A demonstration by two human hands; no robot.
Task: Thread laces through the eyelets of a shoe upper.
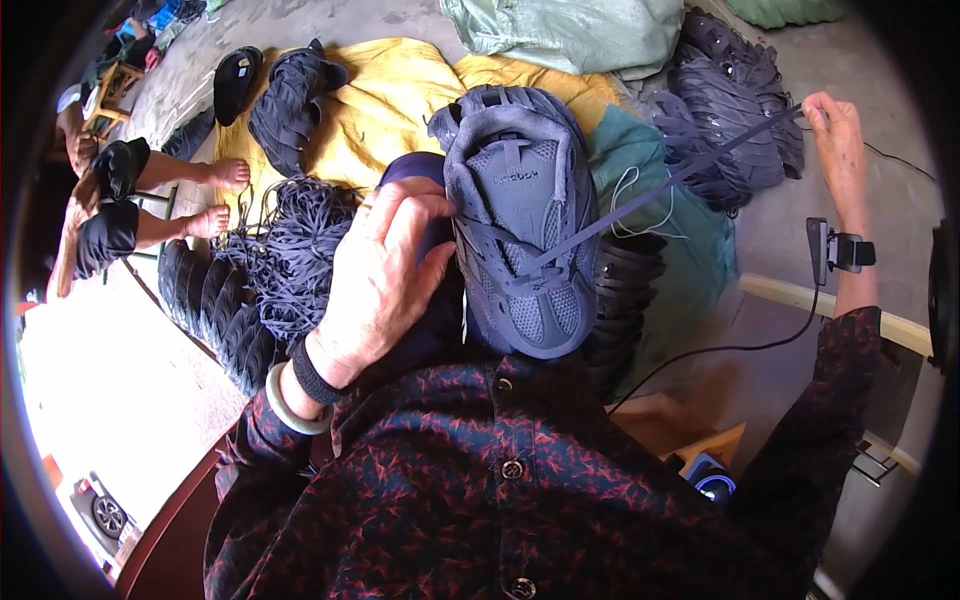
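Head view. Left hand (385,275) clamped on the side of a dark blue-grey shoe (520,215), fingers curled over its left edge near the eyelets. Shoe held upright over the lap, centre of frame, toe pointing away, tongue and mesh upper facing the camera. Right hand (838,140) raised far to the right, fingertips pinched shut on the end of a dark lace (665,185). Lace drawn taut in a straight line from the shoe's lower eyelets up to that hand. Pale bangle (290,405) and dark band on the left wrist; small black device (840,250) strapped to the right wrist, with a cable running down from it.

Behind the shoe: yellow cloth (390,100) spread on the floor, teal cloth (690,230) beside it on the right. Heap of loose dark laces (290,250) left of the left hand. Rows of stacked dark shoes at lower left (215,310) and at upper right (725,90). Green sack (570,30) at top. Another person's bare feet (220,195) at far left, apart from the work.
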